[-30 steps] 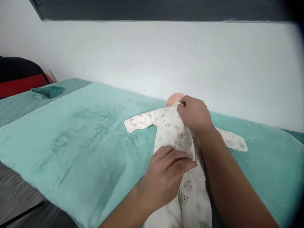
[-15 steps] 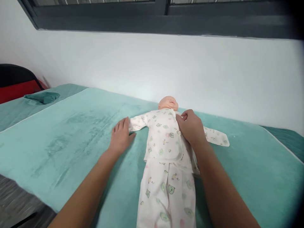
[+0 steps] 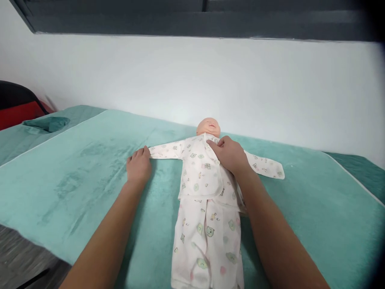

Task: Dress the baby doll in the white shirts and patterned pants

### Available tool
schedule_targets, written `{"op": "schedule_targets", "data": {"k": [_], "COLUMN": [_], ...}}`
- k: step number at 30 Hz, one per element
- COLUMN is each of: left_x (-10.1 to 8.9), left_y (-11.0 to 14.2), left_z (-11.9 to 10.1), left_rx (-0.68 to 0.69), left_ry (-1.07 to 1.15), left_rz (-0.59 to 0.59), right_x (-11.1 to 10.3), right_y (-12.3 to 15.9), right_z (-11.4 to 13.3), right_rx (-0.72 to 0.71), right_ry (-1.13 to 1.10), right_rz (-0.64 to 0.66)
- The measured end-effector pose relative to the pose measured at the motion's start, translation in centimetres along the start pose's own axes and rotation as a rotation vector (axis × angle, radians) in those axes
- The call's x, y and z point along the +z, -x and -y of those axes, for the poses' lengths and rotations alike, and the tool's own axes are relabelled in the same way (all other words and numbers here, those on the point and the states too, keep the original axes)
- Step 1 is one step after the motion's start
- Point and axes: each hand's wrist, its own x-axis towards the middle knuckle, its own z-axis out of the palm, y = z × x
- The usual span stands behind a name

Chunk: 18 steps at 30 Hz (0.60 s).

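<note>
Evidently the left hand (image 3: 138, 166) is lying open and flat at the cuff of the doll's sleeve (image 3: 165, 150), while the right hand (image 3: 229, 155) is pinching the wrap top (image 3: 202, 172) near its collar on the baby doll (image 3: 208, 126), lying face-up on the teal towel (image 3: 90, 168). Smoothing outward while anchoring the chest seems wisest. Trouser hems are being cut off below; the doll's hands are staying hidden inside the sleeves.
</note>
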Motion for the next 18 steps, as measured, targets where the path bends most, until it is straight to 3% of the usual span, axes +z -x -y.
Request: {"op": "schedule_targets", "data": {"k": [4,6,8,12,15,18], "left_x": [-0.3,-0.7,-1.3,-3.5,-5.5,-6.3], "left_y": [0.1,0.3,0.4,-0.6,-2.6,-4.5], "left_z": [-0.9,-2.8,-5.7,-12.4,-15.9,-18.0], "left_rx": [-0.080,-0.022,0.074,0.208,0.181,0.143], "left_ry": [0.094,0.224,0.447,0.888,0.966,0.909], "left_rz": [-0.220,-0.347,-0.382,-0.159,-0.053,0.101], "right_x": [0.3,0.4,0.5,0.6,0.9,1.2], "right_y": [-0.9,-1.0,-1.1,-1.5,-2.1,-2.7], "right_z": [0.3,0.4,0.2,-0.6,-1.3,-1.8], "right_rx": [0.017,0.010,-0.010,-0.031,0.018,0.043], "right_ry": [0.028,-0.031,-0.102,-0.317,-0.630,-0.876], "right_rz": [-0.006,-0.049,-0.095,-0.146,-0.123,-0.097]}}
